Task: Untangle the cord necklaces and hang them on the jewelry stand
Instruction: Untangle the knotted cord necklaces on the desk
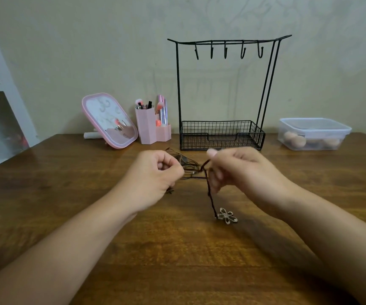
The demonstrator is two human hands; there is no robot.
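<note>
Cord necklace [209, 190], thin dark braid with flower pendant [228, 216], pinched by both hands' curled fingers [216, 175].

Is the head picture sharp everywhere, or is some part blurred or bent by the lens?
Head view: both hands, left hand and right hand, look slightly soft; the flower pendant reads clearly; the jewelry stand leans and its top bar curves from wide-angle distortion; lighting is dim and even, with no strong glare.
</note>
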